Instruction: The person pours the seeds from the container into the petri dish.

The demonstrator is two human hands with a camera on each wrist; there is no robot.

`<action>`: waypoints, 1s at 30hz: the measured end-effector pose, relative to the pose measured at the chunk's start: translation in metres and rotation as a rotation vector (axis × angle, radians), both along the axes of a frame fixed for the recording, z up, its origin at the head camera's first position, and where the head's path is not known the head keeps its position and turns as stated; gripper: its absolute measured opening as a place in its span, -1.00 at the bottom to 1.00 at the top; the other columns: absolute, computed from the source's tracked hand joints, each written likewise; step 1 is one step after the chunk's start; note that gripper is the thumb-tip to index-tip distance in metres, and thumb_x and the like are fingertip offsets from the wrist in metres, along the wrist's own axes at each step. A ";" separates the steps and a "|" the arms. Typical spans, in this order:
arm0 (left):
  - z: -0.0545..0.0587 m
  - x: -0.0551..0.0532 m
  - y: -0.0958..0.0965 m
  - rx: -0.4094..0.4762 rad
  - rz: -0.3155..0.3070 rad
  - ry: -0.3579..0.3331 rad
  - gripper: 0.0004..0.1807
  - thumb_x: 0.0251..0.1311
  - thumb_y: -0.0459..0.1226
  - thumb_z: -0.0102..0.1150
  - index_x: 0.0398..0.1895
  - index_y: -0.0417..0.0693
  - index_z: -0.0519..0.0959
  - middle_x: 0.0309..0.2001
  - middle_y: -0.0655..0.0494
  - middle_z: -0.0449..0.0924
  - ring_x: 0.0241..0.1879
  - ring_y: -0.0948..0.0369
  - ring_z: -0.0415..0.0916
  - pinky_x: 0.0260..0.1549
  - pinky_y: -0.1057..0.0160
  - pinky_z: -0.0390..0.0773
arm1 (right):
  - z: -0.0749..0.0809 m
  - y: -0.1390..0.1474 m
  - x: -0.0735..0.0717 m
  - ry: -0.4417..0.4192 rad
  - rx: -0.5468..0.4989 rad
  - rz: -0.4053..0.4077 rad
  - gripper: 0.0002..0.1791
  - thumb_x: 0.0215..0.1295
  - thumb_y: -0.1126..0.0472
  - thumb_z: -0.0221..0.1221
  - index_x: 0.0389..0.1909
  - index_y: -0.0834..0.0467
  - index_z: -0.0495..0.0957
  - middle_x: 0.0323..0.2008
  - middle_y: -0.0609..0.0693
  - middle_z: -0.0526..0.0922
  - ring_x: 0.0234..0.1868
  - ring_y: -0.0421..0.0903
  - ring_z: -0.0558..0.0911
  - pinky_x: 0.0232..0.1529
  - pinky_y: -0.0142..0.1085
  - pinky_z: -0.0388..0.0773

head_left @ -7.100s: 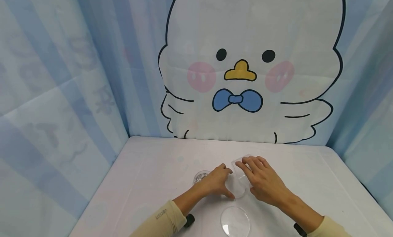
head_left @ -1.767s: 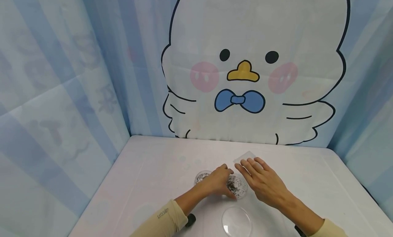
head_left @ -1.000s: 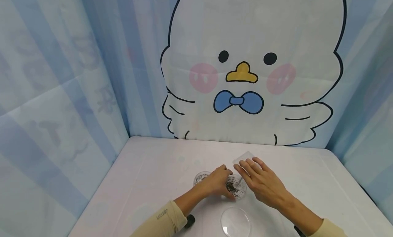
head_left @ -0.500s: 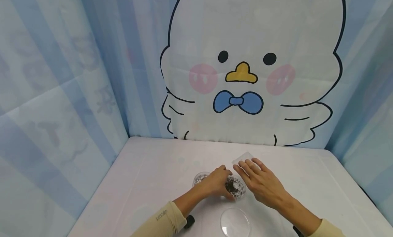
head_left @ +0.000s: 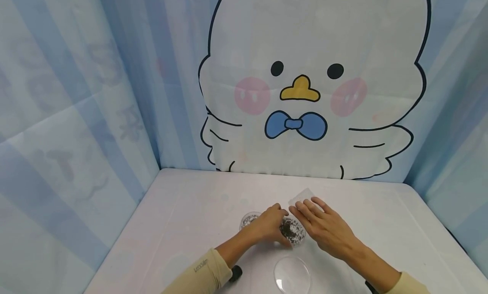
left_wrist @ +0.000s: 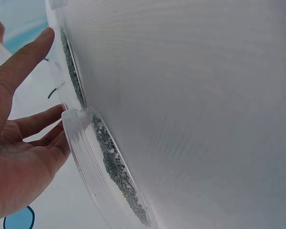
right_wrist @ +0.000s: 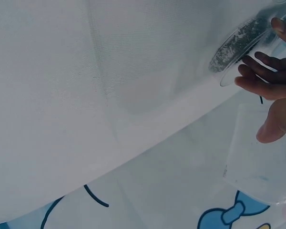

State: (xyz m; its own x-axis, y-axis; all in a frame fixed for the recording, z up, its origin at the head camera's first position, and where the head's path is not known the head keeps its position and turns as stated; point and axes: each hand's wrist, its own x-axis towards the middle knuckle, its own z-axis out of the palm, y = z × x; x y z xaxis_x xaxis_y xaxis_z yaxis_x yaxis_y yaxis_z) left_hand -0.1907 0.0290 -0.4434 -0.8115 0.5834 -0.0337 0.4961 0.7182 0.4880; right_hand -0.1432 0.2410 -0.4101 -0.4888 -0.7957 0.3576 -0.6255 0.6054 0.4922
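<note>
My left hand spans a round clear petri dish on the table, thumb at its near edge and fingers at its far edge. Dark grey granules are spread over the dish's white-looking bottom. Above it and to the right, my right hand holds a clear plastic container tilted; its exact kind is unclear. The right wrist view shows the container's squarish clear wall behind my thumb. A second dish with similar granules sits to the left, partly behind my left wrist; in the left wrist view the dishes nearly touch.
A clear round lid lies on the white table near its front. Black wrist straps show at both sleeves. A blue-and-white curtain with a cartoon bird stands behind the table, with more curtain at both sides.
The dish under my left hand looked bare several seconds ago; dark granules have appeared and grown denser in it. My right hand stays close, its fingers slightly straighter than at first.
</note>
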 end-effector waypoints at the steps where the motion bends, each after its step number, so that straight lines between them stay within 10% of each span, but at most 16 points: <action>1: 0.000 0.000 0.000 0.000 0.000 -0.001 -0.05 -0.20 0.00 0.76 0.30 -0.19 0.57 0.08 0.02 0.55 0.00 0.21 0.55 0.06 0.32 0.63 | 0.000 -0.001 0.000 -0.002 0.000 0.005 0.07 -0.37 0.23 0.71 0.36 0.19 0.51 0.20 0.14 0.62 0.19 0.11 0.59 0.38 0.03 0.43; 17: 0.004 -0.006 -0.004 0.011 -0.022 0.007 -0.07 -0.20 -0.01 0.76 0.31 -0.09 0.57 0.07 0.03 0.56 -0.01 0.22 0.54 0.04 0.29 0.63 | 0.007 -0.006 -0.004 0.033 -0.012 0.034 0.02 -0.32 0.23 0.68 0.34 0.19 0.52 0.20 0.11 0.62 0.17 0.09 0.58 0.37 0.01 0.44; 30: -0.002 -0.004 0.003 -0.043 0.023 -0.027 -0.04 -0.21 0.02 0.76 0.32 -0.13 0.57 0.08 0.06 0.54 0.05 0.23 0.55 0.11 0.33 0.61 | 0.000 0.013 -0.034 -0.381 -0.689 -0.246 0.04 -0.33 0.41 0.64 0.35 0.18 0.46 0.19 0.25 0.47 0.17 0.26 0.49 0.10 0.29 0.54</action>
State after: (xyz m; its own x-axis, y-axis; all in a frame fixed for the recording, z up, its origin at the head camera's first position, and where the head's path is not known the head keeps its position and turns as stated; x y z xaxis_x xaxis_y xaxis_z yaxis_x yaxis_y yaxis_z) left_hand -0.1946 0.0322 -0.4451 -0.8230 0.5624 -0.0805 0.4664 0.7497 0.4695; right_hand -0.1776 0.2540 -0.4103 -0.8071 -0.3127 0.5008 -0.4846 0.8354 -0.2594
